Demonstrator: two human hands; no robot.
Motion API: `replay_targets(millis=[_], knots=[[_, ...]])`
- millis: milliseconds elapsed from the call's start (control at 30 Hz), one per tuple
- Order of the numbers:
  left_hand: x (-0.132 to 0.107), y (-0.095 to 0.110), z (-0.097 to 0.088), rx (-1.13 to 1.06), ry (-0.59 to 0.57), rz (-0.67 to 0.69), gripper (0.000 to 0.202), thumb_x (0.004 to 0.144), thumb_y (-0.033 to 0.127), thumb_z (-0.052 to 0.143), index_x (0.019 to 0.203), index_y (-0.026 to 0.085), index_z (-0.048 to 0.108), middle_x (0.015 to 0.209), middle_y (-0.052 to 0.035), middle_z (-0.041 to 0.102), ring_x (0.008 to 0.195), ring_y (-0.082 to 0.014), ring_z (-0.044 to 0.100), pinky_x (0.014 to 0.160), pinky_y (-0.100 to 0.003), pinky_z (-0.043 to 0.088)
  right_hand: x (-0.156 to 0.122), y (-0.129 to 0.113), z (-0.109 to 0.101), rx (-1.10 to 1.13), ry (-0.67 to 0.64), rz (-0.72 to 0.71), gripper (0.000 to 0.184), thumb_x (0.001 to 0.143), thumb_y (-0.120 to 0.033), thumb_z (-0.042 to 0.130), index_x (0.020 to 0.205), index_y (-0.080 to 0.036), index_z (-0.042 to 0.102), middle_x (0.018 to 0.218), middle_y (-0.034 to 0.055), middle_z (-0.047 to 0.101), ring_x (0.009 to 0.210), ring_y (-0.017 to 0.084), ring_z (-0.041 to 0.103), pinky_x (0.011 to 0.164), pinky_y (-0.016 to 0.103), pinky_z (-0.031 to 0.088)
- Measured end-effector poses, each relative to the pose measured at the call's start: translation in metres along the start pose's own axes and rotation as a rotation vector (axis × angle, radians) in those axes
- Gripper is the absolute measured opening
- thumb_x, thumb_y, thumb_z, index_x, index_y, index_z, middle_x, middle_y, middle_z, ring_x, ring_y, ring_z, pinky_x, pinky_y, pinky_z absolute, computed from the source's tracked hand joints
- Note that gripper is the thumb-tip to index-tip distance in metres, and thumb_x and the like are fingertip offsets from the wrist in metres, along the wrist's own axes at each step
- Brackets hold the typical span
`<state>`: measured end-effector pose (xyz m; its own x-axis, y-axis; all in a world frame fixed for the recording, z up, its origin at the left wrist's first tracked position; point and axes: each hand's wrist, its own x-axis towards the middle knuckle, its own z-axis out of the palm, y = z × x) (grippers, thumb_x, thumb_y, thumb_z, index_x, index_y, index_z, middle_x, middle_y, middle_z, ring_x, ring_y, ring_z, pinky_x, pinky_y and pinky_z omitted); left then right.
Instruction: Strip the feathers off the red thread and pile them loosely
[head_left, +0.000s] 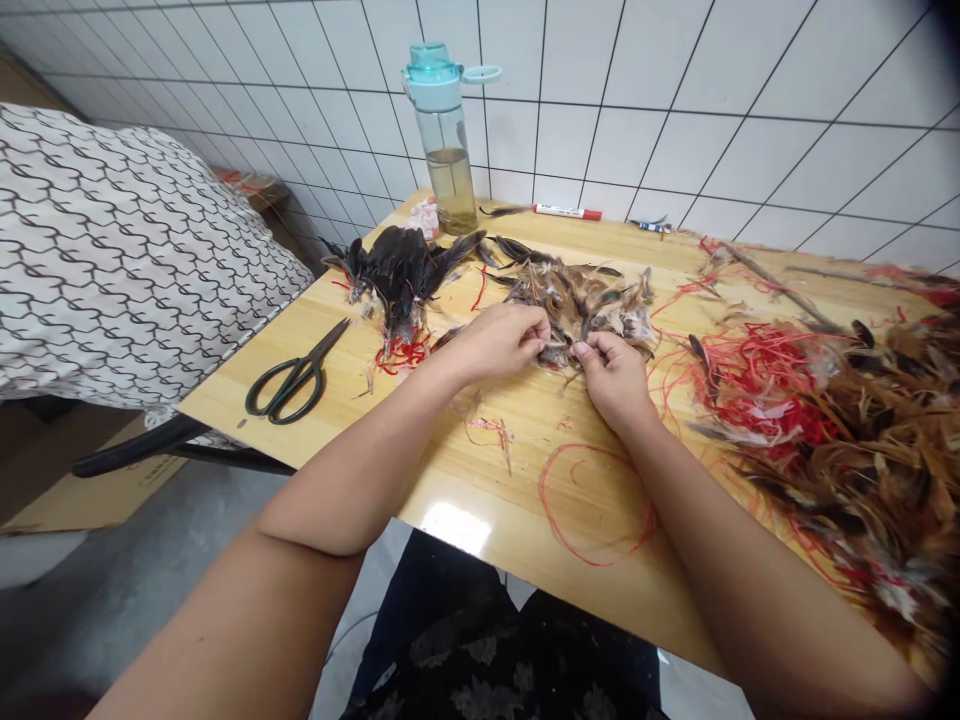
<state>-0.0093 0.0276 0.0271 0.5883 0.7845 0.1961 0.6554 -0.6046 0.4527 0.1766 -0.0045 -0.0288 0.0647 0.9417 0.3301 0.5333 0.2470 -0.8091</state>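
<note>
Feathers (577, 300) are lying in a brown heap on the glossy wooden table (480, 470) under a white tiled wall (675, 100); left hand (499, 340) and right hand (615, 380) are both pinching into its near edge. Fingertips are hiding whatever they are gripping. Scissors (296, 378) are lying left of the left hand.

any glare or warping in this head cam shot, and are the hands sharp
Head view: a bright glare patch on the table near its front edge; wall tile lines bow from wide-angle distortion; left hand and right hand fairly sharp, the feather heap softer at right.
</note>
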Motion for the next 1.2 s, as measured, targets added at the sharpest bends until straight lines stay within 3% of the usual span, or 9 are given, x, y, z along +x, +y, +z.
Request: replay_targets(millis=[500,733,1200], knots=[[0.000,0.009,0.005,0.146,0.059,0.126,0.016,0.084,0.016,0.047,0.084,0.015,0.063,0.083,-0.0059,0.066,0.080,-0.0175,0.058,0.074,-0.029,0.043,0.000,0.000,0.001,-0.021,0.003,-0.029,0.014,0.077,-0.030,0.056,0.065,-0.021,0.057,0.068,0.0019,0.056,0.068,0.018,0.051,0.070,0.032,0.041],[-0.002,0.010,-0.004,0.100,0.076,0.107,0.012,0.081,0.016,0.050,0.082,0.015,0.063,0.080,-0.0033,0.067,0.072,-0.0143,0.056,0.069,-0.027,0.040,0.002,0.004,0.000,-0.015,0.041,-0.018,0.014,0.077,-0.030,0.056,0.065,-0.021,0.057,0.067,0.0020,0.057,0.070,0.019,0.052,0.071,0.032,0.041],[-0.002,0.008,-0.004,0.125,0.062,0.117,0.014,0.081,0.016,0.049,0.080,0.016,0.063,0.077,-0.0036,0.065,0.070,-0.0148,0.056,0.067,-0.027,0.040,0.001,0.000,0.000,0.058,-0.009,-0.007,0.017,0.076,-0.033,0.057,0.064,-0.021,0.056,0.063,0.0002,0.052,0.066,0.017,0.048,0.066,0.030,0.038]])
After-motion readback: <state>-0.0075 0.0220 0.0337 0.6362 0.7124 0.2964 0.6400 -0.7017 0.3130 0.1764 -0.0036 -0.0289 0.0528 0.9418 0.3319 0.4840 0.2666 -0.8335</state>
